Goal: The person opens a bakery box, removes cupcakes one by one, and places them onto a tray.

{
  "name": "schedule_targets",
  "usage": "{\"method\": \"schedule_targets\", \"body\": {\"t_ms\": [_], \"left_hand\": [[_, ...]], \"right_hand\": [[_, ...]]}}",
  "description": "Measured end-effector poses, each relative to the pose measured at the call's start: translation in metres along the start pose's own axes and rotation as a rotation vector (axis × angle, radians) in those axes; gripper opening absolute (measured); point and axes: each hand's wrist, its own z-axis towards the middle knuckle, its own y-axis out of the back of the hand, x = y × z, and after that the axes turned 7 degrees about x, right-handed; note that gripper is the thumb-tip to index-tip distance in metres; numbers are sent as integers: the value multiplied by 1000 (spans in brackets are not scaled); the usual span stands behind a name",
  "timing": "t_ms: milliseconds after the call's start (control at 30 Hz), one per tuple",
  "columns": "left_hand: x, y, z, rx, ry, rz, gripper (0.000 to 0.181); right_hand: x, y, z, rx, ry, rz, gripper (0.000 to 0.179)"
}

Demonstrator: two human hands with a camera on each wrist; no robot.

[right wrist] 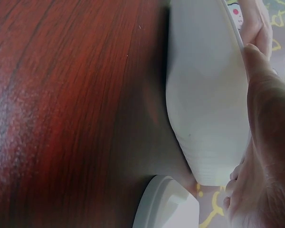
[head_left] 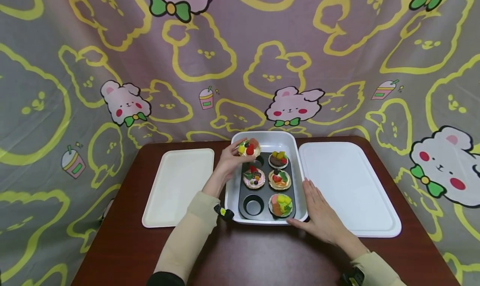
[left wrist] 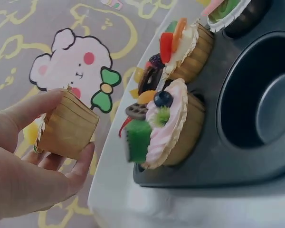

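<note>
Between thumb and fingers, my left hand holds a toy fruit tart above the far left cup of a dark muffin tin. In the left wrist view the tart's tan pleated case shows, gripped from the side. The tin lies inside a deep white tray. Other fruit tarts sit in it: a pink-creamed one at middle left and several down the right column. A bare cup is at near left. My right hand, fingers straight, rests against the deep tray's near right corner.
A shallow cream tray lies to the left and a larger white tray to the right. Everything stands on a dark red-brown wooden table. A patterned cloth hangs behind the table's far edge.
</note>
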Motion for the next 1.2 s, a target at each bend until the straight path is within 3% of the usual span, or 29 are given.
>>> {"method": "schedule_targets", "body": {"t_ms": [467, 767, 1000, 1200], "left_hand": [[6, 41, -18, -61, -73, -24, 80], [10, 67, -25, -113, -60, -35, 81], [18, 89, -23, -188, -36, -33, 82], [28, 106, -15, -238, -53, -66, 82]], "right_hand": [[1, 2, 0, 9, -10, 0, 134], [0, 2, 0, 29, -25, 16, 135], [0, 2, -1, 4, 6, 12, 133], [0, 4, 0, 16, -1, 15, 133]]}}
